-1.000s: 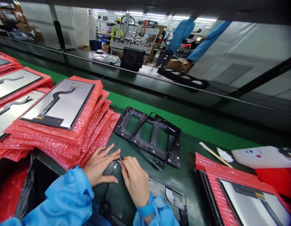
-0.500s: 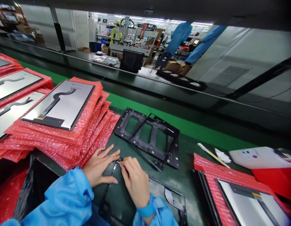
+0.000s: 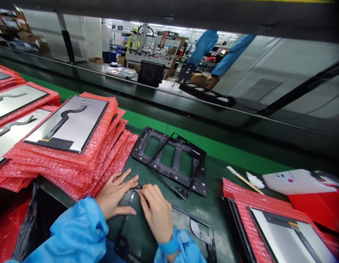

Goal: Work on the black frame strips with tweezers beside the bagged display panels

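Observation:
A thin black frame (image 3: 198, 227) lies flat on the green mat close to me. My left hand (image 3: 114, 195) rests on the frame's upper left corner with its fingers spread flat. Beside it, my right hand (image 3: 155, 212) is curled, its fingertips pinching something small at that same corner; I cannot make out what. Both arms wear blue sleeves.
A tall pile of red bubble wrap topped by a grey panel (image 3: 67, 124) stands at the left. Stacked black frames (image 3: 172, 160) lie beyond my hands. Another wrapped panel (image 3: 284, 233), a wooden stick (image 3: 243, 179) and a white sheet (image 3: 295, 180) are at the right. People in blue work behind the conveyor.
My hands have stayed at the frame's corner. The view has shifted slightly to the right.

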`<action>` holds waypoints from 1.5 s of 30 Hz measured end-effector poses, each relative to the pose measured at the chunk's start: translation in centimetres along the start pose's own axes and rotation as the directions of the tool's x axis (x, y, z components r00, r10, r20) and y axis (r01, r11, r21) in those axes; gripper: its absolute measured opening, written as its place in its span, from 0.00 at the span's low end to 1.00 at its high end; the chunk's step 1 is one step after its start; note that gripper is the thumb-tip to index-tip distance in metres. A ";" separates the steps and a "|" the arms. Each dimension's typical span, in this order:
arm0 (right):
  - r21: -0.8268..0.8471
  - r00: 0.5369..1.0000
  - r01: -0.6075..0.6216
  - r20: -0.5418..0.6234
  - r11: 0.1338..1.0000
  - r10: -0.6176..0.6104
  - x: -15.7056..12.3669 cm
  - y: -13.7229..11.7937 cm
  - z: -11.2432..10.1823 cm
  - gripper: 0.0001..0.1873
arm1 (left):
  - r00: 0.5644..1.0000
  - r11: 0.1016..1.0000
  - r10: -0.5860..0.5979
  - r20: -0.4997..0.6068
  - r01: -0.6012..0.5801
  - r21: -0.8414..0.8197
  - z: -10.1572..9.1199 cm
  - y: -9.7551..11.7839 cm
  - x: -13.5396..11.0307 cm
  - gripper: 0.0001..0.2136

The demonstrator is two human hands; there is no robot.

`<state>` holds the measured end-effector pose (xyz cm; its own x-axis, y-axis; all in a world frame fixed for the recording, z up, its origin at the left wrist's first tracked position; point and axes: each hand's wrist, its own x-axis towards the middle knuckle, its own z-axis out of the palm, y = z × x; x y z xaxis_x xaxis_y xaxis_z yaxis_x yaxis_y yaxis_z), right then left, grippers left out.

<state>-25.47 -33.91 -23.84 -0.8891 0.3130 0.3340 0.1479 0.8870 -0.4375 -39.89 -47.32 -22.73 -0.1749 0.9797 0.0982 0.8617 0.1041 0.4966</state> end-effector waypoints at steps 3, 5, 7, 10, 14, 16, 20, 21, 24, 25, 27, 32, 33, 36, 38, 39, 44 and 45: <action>-0.061 0.999 0.031 0.034 0.998 -0.029 -0.1 0.0 0.1 0.10 | 1.000 1.000 0.001 0.003 -0.001 -0.005 -0.1 0.0 0.1 0.34; -0.091 0.999 0.028 0.034 0.995 -0.025 -0.1 0.1 0.2 0.10 | 1.000 1.000 0.002 0.007 -0.002 -0.008 -0.1 0.1 0.1 0.34; -0.091 1.000 0.012 0.015 0.996 -0.010 0.0 0.1 0.3 0.10 | 1.000 1.000 -0.001 0.001 0.001 -0.006 -0.1 0.1 0.1 0.33; -0.036 1.000 0.001 -0.011 0.999 -0.002 0.1 0.0 0.2 0.10 | 1.000 1.000 -0.005 -0.008 0.005 -0.002 -0.1 0.2 0.0 0.34; -0.010 1.000 0.014 0.012 1.000 -0.014 -0.1 -0.1 0.0 0.10 | 1.000 1.000 0.003 -0.012 -0.003 -0.008 0.0 0.1 0.0 0.34; -0.043 1.000 0.016 0.027 0.999 -0.015 -0.1 -0.1 0.1 0.10 | 1.000 1.000 0.006 -0.013 -0.007 -0.010 -0.1 0.1 0.1 0.34; -0.093 1.000 -0.005 0.000 0.996 0.005 0.0 -0.2 0.4 0.10 | 1.000 1.000 0.002 -0.009 -0.002 -0.004 0.0 0.2 0.1 0.33; -0.092 1.000 -0.011 -0.011 0.996 0.010 0.0 -0.2 0.5 0.10 | 1.000 1.000 0.001 -0.009 -0.001 -0.002 0.0 0.2 0.0 0.33; -0.056 0.999 -0.016 -0.034 0.998 0.014 0.1 -0.2 0.2 0.10 | 1.000 1.000 0.000 -0.009 0.000 0.001 0.1 0.1 0.0 0.34; -0.045 0.999 -0.013 -0.031 0.999 0.012 0.1 -0.3 0.1 0.10 | 1.000 1.000 0.002 -0.009 -0.002 0.000 0.1 0.1 0.0 0.34; -0.048 1.000 -0.001 -0.012 0.999 0.000 0.0 -0.3 0.0 0.10 | 1.000 1.000 0.006 -0.011 -0.006 -0.005 0.1 0.0 0.0 0.34; -0.142 1.000 0.000 0.000 0.990 0.000 0.0 -0.4 0.3 0.11 | 1.000 1.000 0.010 -0.023 -0.010 -0.011 0.1 0.1 0.0 0.34; -0.140 1.000 -0.007 -0.007 0.990 0.006 0.0 -0.4 0.4 0.11 | 1.000 1.000 0.010 -0.023 -0.010 -0.009 0.1 0.1 0.0 0.34; -0.075 0.999 -0.039 -0.036 0.996 0.036 0.1 -0.3 0.5 0.10 | 1.000 1.000 0.008 -0.014 -0.008 0.002 0.2 0.1 -0.1 0.34; -0.017 0.997 -0.060 -0.058 0.998 0.059 0.1 -0.1 0.3 0.09 | 1.000 1.000 0.000 -0.011 0.000 0.010 0.3 0.1 -0.1 0.35; -0.003 0.996 -0.069 -0.063 0.998 0.069 0.1 -0.1 0.3 0.09 | 1.000 1.000 -0.008 -0.014 0.009 0.012 0.3 0.1 -0.1 0.36; -0.109 0.998 -0.058 -0.027 0.992 0.055 0.0 -0.1 0.0 0.07 | 0.998 1.000 -0.028 -0.050 0.028 -0.004 0.3 0.1 -0.1 0.39; -0.133 0.999 -0.049 -0.016 0.990 0.047 -0.1 -0.1 0.0 0.07 | 0.998 1.000 -0.024 -0.051 0.024 -0.004 0.3 0.1 -0.1 0.37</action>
<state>-25.42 -34.06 -23.83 -0.8743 0.3597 0.3261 0.2474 0.9080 -0.3381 -39.64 -47.34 -22.93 -0.2199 0.9668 0.1301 0.8551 0.1269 0.5027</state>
